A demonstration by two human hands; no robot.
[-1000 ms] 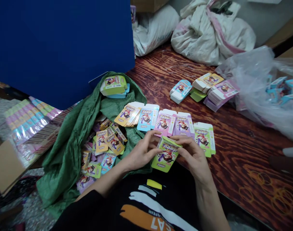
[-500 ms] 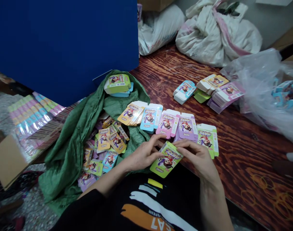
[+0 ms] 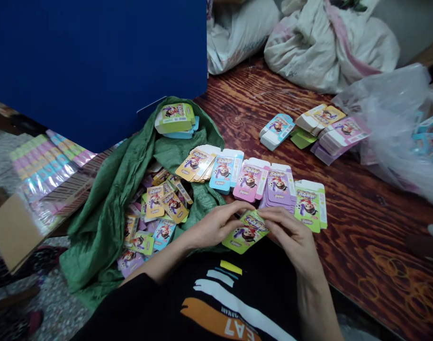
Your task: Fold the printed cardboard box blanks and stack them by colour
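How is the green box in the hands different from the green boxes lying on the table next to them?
The green box in the hands is lifted and tilted; the green stack lies flat on the table. The held box is one piece, gripped by the left hand and right hand; the stack has several pieces and nobody touches it. Both are lime green with the same cartoon picture.

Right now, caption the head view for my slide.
Both hands, left hand and right hand, hold a green carton above a wooden table.
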